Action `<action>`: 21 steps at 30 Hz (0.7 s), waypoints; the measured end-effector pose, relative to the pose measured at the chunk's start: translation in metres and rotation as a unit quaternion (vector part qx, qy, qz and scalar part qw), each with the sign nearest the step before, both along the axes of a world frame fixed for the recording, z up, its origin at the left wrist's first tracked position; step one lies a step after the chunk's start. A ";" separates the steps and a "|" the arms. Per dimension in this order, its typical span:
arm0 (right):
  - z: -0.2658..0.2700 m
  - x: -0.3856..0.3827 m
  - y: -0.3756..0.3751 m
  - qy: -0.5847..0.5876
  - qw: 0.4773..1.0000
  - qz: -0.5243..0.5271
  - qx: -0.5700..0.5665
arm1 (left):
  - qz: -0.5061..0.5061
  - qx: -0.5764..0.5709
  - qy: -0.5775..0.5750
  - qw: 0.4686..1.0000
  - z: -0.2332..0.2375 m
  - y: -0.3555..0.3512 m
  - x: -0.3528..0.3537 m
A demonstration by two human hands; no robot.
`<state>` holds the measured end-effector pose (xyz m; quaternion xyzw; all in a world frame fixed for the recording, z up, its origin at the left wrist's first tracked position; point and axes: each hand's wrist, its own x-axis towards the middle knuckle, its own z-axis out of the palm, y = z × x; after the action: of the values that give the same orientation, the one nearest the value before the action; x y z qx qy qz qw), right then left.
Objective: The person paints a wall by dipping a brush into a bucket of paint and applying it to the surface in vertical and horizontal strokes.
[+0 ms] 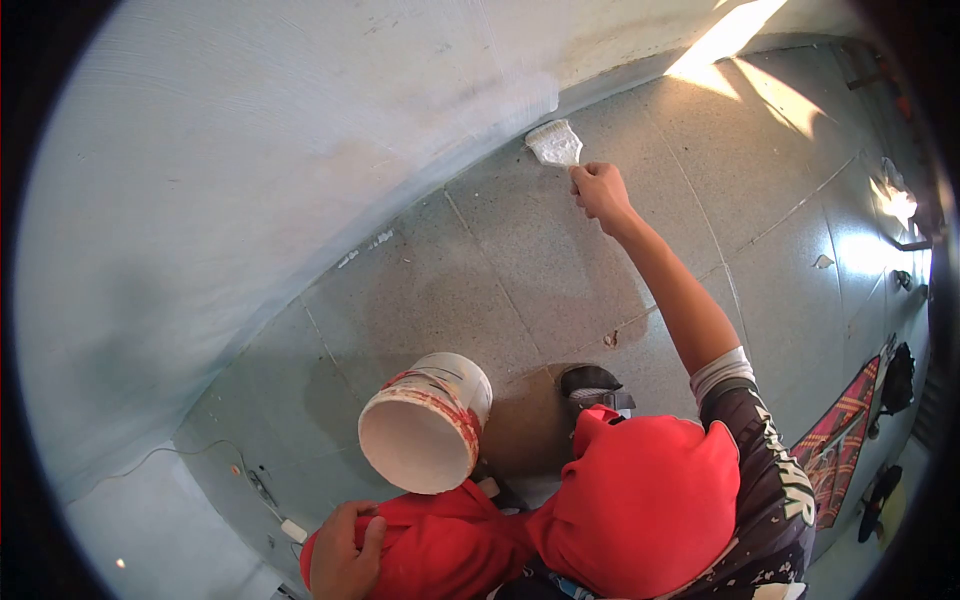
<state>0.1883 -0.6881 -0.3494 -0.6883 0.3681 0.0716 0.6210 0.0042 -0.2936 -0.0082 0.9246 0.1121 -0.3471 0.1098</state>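
My right hand (600,192) is closed round the handle of a wide paint brush (555,143), its bristles white with paint. The brush is at the foot of the pale wall (300,110), by the edge of the tiled floor. My left hand (347,560) rests on my red-clothed knee, fingers lying over the cloth and holding nothing. Just in front of that knee a white bucket (425,420) with red stains round its rim stands tilted in view; its inside looks pale.
White paint marks (366,250) lie on the floor by the wall. A cable with a white plug (293,530) is at the lower left. On the right are a plaid cloth (835,450) and dark footwear (880,503). Sunlight falls at the upper right.
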 end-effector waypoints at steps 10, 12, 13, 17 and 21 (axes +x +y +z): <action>0.009 -0.018 -0.002 -0.059 0.996 -0.017 0.072 | -0.006 -0.004 0.006 1.000 0.001 -0.001 0.003; 0.008 -0.020 -0.004 -0.032 0.997 -0.012 0.065 | -0.009 0.002 0.011 1.000 0.000 -0.001 0.003; 0.005 -0.019 -0.003 -0.028 0.998 -0.007 0.056 | -0.009 0.002 0.011 1.000 0.000 -0.002 0.004; -0.002 0.001 -0.006 0.004 1.000 0.017 0.013 | -0.017 0.005 0.007 1.000 0.000 -0.001 0.003; 0.003 0.003 -0.002 -0.052 0.998 0.009 0.019 | -0.023 -0.010 0.005 1.000 -0.003 0.004 0.001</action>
<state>0.1908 -0.6902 -0.3469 -0.6822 0.3280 0.0486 0.6517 0.0049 -0.2896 -0.0108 0.9241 0.0875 -0.3552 0.1104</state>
